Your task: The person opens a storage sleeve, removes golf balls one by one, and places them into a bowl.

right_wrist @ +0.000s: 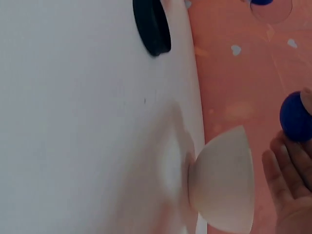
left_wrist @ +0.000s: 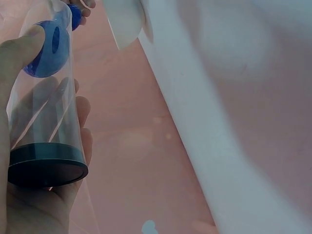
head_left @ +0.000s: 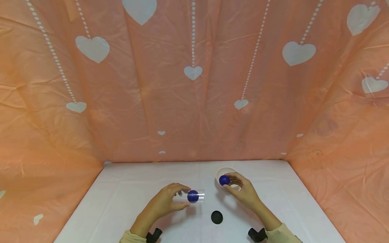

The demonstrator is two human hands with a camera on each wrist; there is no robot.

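Observation:
My left hand (head_left: 171, 198) grips a clear plastic tube (left_wrist: 58, 112) that lies tilted on its side in the head view. A black cap (left_wrist: 48, 165) closes the end near the palm; the other end faces right. Inside the tube sits a blue ball (head_left: 192, 196), with the thumb over it in the left wrist view. My right hand (head_left: 243, 190) pinches a second blue ball (head_left: 224, 180) between thumb and fingertips, above a white bowl (right_wrist: 222, 180). The ball is held over the bowl's rim, which the hand partly hides.
A loose black cap (head_left: 217, 217) lies on the white table (head_left: 121, 195) between the hands, towards the front. Orange sheeting (head_left: 194, 118) with pale hearts hangs behind the table and along both sides. Black wrist mounts (head_left: 257, 235) show at the forearms.

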